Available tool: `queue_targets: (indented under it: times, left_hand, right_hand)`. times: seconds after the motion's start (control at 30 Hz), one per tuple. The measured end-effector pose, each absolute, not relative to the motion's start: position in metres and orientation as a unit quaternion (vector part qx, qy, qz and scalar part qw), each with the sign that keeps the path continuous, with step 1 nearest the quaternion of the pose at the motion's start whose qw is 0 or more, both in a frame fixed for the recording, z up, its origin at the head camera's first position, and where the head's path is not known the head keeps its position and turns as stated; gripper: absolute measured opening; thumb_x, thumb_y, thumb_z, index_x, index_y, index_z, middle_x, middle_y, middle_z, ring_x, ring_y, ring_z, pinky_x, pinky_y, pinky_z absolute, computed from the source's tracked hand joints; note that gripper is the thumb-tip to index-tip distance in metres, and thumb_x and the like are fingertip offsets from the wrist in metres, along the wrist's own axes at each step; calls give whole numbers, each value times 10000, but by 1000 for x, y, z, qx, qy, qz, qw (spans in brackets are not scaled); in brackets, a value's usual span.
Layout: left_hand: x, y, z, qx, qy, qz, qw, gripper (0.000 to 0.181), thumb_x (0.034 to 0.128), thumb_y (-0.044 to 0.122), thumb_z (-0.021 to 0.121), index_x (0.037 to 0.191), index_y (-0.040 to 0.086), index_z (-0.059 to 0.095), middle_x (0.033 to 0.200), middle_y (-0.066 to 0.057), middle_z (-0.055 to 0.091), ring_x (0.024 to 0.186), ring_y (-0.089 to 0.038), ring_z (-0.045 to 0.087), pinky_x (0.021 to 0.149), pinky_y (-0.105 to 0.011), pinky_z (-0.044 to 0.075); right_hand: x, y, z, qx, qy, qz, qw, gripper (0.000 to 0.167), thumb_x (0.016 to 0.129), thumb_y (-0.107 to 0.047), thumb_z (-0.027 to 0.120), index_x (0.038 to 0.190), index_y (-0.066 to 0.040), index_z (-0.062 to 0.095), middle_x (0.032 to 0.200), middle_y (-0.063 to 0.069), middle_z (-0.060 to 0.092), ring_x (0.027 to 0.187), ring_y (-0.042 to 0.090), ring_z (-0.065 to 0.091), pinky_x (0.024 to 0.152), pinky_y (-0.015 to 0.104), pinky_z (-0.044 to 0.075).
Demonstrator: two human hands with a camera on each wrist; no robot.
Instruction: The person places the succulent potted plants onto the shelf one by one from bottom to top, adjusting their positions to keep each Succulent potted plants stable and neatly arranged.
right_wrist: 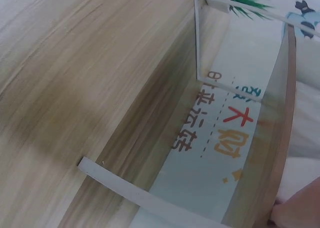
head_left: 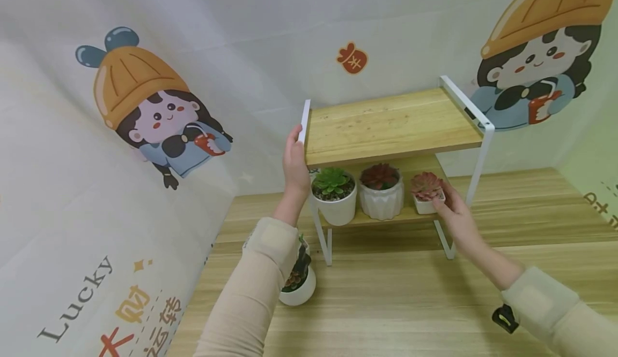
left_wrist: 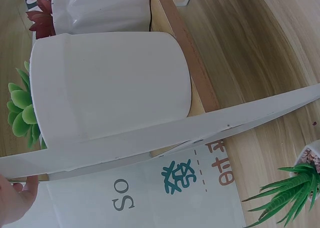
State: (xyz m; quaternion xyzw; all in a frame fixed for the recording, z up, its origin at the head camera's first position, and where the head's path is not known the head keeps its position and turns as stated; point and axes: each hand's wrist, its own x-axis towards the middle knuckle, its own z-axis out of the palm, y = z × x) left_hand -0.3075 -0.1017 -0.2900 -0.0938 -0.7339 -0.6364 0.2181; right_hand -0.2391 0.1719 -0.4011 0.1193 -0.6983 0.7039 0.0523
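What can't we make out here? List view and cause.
Small square pot: partly covered by the right hand; head view.
Lowest potted plant: partly hidden behind the left sleeve; head view.
Black object: too small to identify; head view.
Left hand: cut off by the left edge; left wrist view.
Spiky plant: cut off by the right edge; left wrist view.

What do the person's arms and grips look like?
Sleeves are long and beige, left and right. Each has a wide, pale band over the cuff, left and right, with a lighter patch. Left grip and right grip are ungloved. No cables visible.
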Motion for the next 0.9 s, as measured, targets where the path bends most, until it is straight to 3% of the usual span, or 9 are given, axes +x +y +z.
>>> queue_targets:
  times: [0.13, 0.5, 0.63, 0.73, 0.83, 0.9]
  left_hand:
    - [-307, -101, -290, -91, -735, -636, 217, 568, 881, 274, 228, 1392, 59, 349, 1451, -63, 344, 1348, -190, 270, 1112, -355, 200]
    - [-306, -101, -289, -92, -736, -636, 213, 556, 890, 262, 224, 1394, 58, 343, 1451, -61, 342, 1348, -189, 269, 1112, -355, 199]
    - [-306, -102, -289, -97, -734, -638, 213, 564, 888, 260, 226, 1397, 41, 330, 1453, -67, 336, 1354, -196, 257, 1116, -362, 189]
    - [-305, -102, -289, -99, -732, -639, 213, 574, 881, 266, 229, 1397, 35, 328, 1452, -73, 336, 1353, -202, 257, 1114, -369, 189]
    - [-306, -102, -290, -100, -732, -640, 212, 576, 879, 273, 232, 1396, 41, 331, 1453, -76, 334, 1352, -201, 257, 1114, -368, 191]
    - [-306, -102, -290, -102, -731, -640, 212, 571, 882, 273, 235, 1396, 44, 332, 1455, -77, 331, 1354, -199, 254, 1115, -364, 190]
  right_hand:
    - [-230, 169, -403, 118, -705, 696, 69, 662, 984, -175, 350, 1417, 81, -82, 1492, 250, -89, 1367, 388, -51, 1117, 449, 32]
    - [-194, 159, -419, 137, -728, 657, 143, 630, 946, -35, 419, 1430, 74, 31, 1464, 316, 62, 1322, 462, 98, 1078, 129, 184]
    - [-181, 149, -437, 157, -748, 609, 212, 613, 891, 59, 472, 1408, 103, 146, 1435, 325, 161, 1346, 210, 241, 1004, 46, 233]
    - [-174, 137, -458, 195, -756, 571, 254, 616, 821, 139, 513, 1369, 125, 233, 1437, 229, 241, 1275, -29, 278, 1001, 43, 237]
    - [-169, 122, -477, 229, -761, 551, 256, 620, 767, 165, 548, 1328, 148, 286, 1411, 194, 293, 1238, -103, 273, 995, 38, 230]
    - [-167, 111, -486, 237, -767, 547, 235, 619, 768, 133, 575, 1323, 141, 301, 1385, 211, 333, 1233, -60, 313, 988, 36, 229]
